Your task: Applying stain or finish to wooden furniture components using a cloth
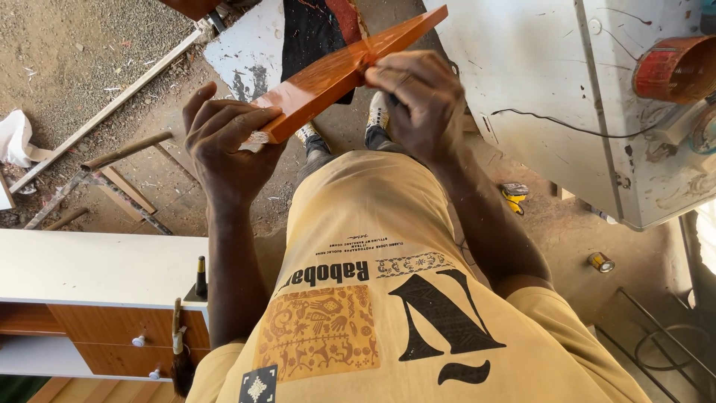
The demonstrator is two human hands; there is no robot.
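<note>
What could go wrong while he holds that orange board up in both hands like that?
The orange board is held in the air, the left hand at its near end, the right hand at its middle. If either grip loosens, it might drop onto the shoes below. Its far end sits close to the white machine and could knock it. Bare fingers on the edges may catch splinters.

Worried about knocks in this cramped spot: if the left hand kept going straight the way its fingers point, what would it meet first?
Probably the white board on the ground beyond the orange panel that the left hand grips; depth is unclear.
</note>
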